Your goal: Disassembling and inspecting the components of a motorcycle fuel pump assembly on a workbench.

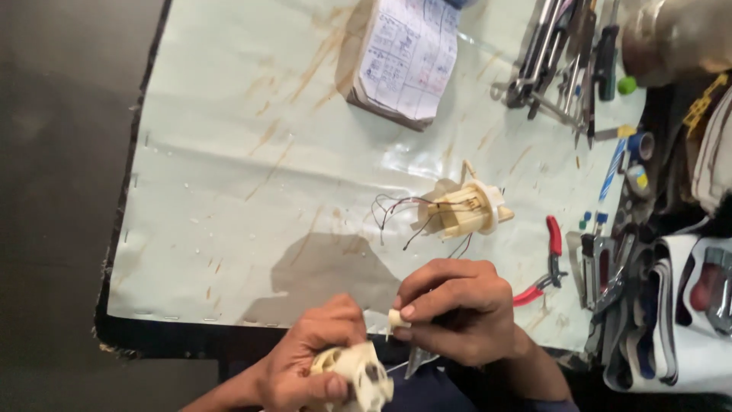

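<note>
My right hand (457,309) pinches a small cream piece (396,318) just right of the cream plastic part (358,371) gripped in my left hand (313,362).

- The table cover (229,191) looked like glossy pale sheet, rust-stained.
- Above it lay a paper notebook (408,57) (matt, worn edges).
- Right of the notebook, metal tools (560,53) shone dully.
- The cream part (358,374) in the left hand (305,362) seemed smooth plastic.

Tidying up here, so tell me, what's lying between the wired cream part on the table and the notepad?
Nothing: in the head view, only bare stained table cover separates the wired cream part from the notepad.
</note>
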